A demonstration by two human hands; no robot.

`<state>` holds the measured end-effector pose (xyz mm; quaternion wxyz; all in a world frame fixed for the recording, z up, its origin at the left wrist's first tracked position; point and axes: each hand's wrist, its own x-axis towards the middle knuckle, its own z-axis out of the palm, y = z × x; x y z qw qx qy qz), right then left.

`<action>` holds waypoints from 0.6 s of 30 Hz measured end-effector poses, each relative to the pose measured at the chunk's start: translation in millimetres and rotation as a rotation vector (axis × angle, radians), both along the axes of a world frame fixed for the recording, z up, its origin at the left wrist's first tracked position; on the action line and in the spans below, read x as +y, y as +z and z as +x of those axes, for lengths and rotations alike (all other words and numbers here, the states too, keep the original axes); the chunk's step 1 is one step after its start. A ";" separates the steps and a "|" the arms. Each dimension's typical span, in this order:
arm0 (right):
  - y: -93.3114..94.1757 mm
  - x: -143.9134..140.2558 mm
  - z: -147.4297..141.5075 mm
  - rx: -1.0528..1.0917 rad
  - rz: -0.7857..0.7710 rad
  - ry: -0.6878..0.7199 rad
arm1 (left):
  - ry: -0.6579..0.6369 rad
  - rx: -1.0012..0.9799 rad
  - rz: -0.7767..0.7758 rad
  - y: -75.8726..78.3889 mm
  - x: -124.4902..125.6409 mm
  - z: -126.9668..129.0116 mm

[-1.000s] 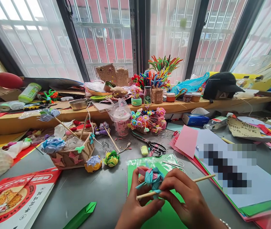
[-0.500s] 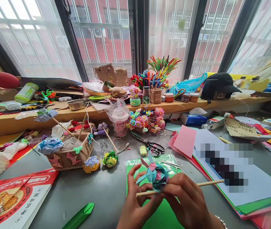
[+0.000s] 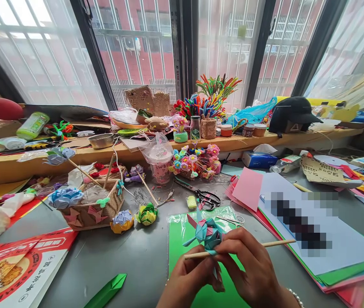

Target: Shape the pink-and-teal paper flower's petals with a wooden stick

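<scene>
The left hand (image 3: 190,278) is curled shut around the bottom of a blue and pink paper flower (image 3: 205,233), with its fingers pinching it from below. The right hand (image 3: 252,269) is also closed, and its fingertips press a thin wooden stick (image 3: 274,244) against the flower. The stick lies almost flat and pokes out to both sides of the hands. The flower is held up in the air, just above a green sheet (image 3: 182,231) that lies on the grey table (image 3: 137,261). Black scissors (image 3: 205,197) lie behind the green sheet, and a small yellow and green paper ball (image 3: 146,213) sits to their left. Near that ball is a brown basket (image 3: 92,209) with paper flowers on it. A pile of colored paper (image 3: 345,261) lies to the right of the hands, with a pink sheet (image 3: 248,188) on top at the back. A green folded paper strip (image 3: 106,292) lies on the table to the left of the hands.
</scene>
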<state>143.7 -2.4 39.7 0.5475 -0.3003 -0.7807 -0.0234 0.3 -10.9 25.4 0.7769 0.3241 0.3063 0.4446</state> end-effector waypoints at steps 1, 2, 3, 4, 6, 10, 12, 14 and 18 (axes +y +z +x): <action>-0.4 -0.2 0.2 -0.006 0.014 -0.009 | -0.002 0.003 -0.014 0.3 -0.2 0.0; -0.9 -0.5 0.5 -0.013 0.025 -0.018 | -0.002 0.008 -0.029 0.7 -0.3 0.0; -1.5 -0.8 0.6 -0.020 0.035 -0.027 | -0.001 0.016 -0.044 1.2 -0.4 -0.1; -2.1 -1.1 0.7 -0.028 0.045 -0.036 | 0.000 0.024 -0.055 1.8 -0.5 -0.2; -3.1 -1.5 0.5 -0.046 0.057 -0.050 | -0.002 0.042 -0.061 3.2 -0.9 -0.3; -1.6 -0.5 -0.2 -0.053 0.058 -0.054 | -0.007 0.052 -0.041 5.8 -1.3 -0.5; 1.5 0.2 0.6 -0.068 0.044 -0.046 | -0.003 0.039 -0.020 6.2 -0.8 -0.7; 5.3 0.5 2.9 -0.074 0.016 -0.042 | 0.000 0.012 0.011 5.9 0.4 -1.1; 10.8 0.1 9.8 0.023 -0.034 -0.074 | -0.005 -0.022 0.048 4.5 2.6 -2.3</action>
